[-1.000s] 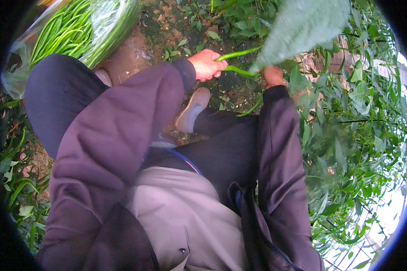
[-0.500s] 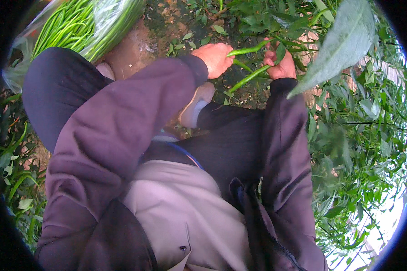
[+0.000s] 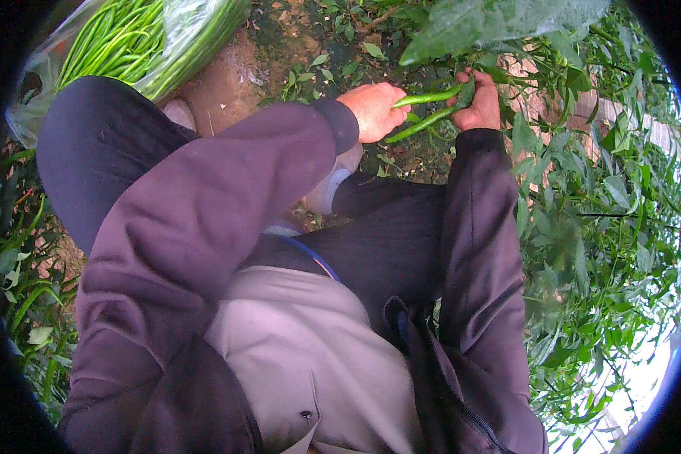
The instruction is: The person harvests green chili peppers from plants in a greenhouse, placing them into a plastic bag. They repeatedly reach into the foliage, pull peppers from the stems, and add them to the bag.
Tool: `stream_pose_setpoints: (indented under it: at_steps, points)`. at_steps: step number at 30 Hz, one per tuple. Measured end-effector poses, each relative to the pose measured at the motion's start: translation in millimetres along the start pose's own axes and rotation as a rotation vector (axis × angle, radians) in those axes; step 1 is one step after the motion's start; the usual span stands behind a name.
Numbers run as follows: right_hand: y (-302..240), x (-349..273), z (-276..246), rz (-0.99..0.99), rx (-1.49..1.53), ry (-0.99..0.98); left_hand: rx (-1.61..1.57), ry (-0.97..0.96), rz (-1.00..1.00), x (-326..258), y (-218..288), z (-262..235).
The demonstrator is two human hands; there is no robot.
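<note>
My left hand [image 3: 374, 111] is closed, its fingers around the tip end of a long green chili pepper [image 3: 431, 97]. That pepper runs across to my right hand [image 3: 482, 104], which is curled closed at its other end. A second green chili pepper [image 3: 422, 126] sticks out of my right hand toward the left, slightly below the first. A small green leaf [image 3: 467, 92] lies against the right fingers. Part of another green piece shows just under my left fingertips, mostly hidden.
A clear plastic bag [image 3: 181, 30] full of long green peppers [image 3: 117, 41] stands at the upper left, beside my bent knee [image 3: 106, 144]. Leafy pepper plants [image 3: 583, 257] crowd the right side. One big leaf [image 3: 499, 26] hangs close at the top. Bare soil [image 3: 223, 76] shows between.
My left hand has shifted a little right, closer to my right hand. The big near leaf has swung up and left, and the lower pepper has tilted flatter.
</note>
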State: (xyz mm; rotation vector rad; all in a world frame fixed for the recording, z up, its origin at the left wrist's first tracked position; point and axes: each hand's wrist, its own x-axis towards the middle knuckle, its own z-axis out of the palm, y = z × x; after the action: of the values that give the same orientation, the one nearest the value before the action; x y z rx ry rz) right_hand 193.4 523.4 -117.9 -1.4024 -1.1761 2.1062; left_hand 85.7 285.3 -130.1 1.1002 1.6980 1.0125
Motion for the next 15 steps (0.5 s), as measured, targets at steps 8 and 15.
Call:
stream_pose_setpoints:
  at_steps: [8,15]
  points:
    - [25,38,-26,-0.013,-0.09,0.207,-0.018,0.122,-0.018,-10,-1,18]
    - [36,14,-45,0.157,0.044,0.013,-0.082,0.079,-0.119,-25,-24,20]
